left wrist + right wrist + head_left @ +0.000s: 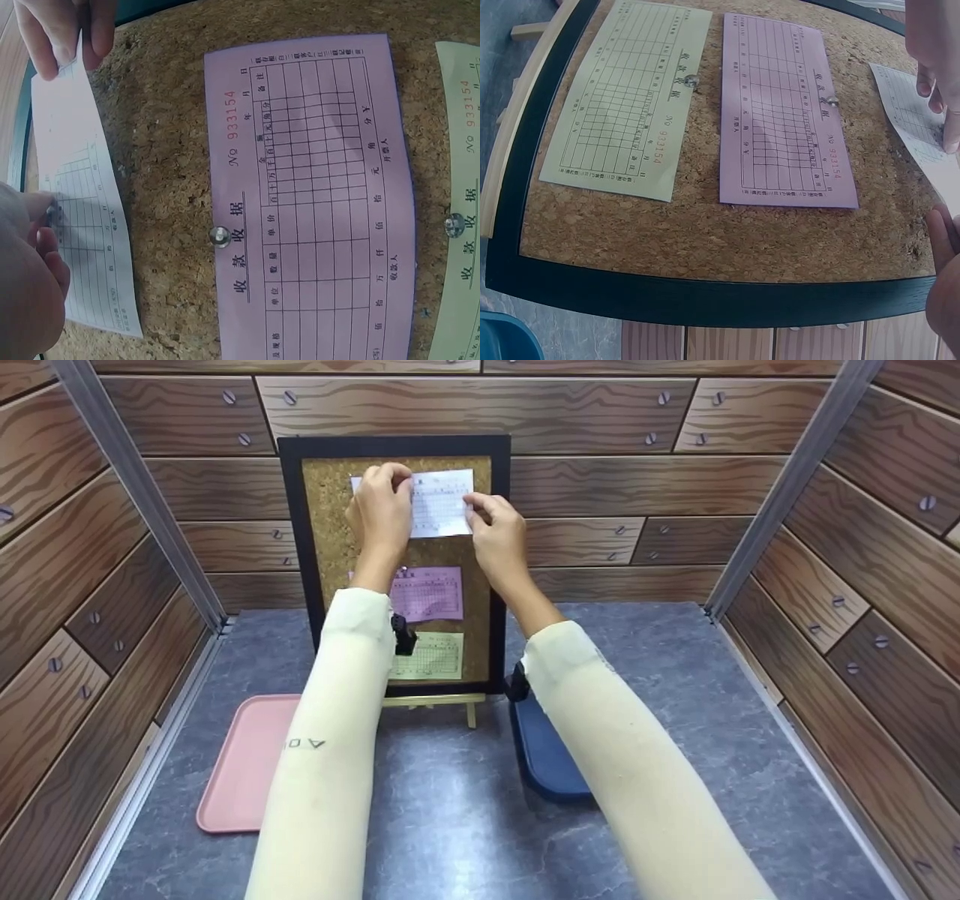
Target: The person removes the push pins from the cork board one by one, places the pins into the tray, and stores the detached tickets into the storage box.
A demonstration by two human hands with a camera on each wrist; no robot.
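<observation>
A white receipt slip [442,506] lies against the upper part of a black-framed cork board [328,532]. At its upper middle, my left hand [381,510] pinches a small clear push pin [52,214], partly covered by the fingers. My right hand [499,536] grips the slip's right edge between thumb and fingers, and that edge stands off the cork in the left wrist view. Below hang a pink receipt slip [315,187] and a green receipt slip [626,101], each with a clear pin at its top middle.
The board leans on a light wooden easel [471,712]. A pink tray [232,780] lies at the left, partly under my left sleeve. A blue tray [551,765] lies at the right, partly behind my right sleeve. Wood-patterned walls [600,487] enclose the grey tabletop [450,817].
</observation>
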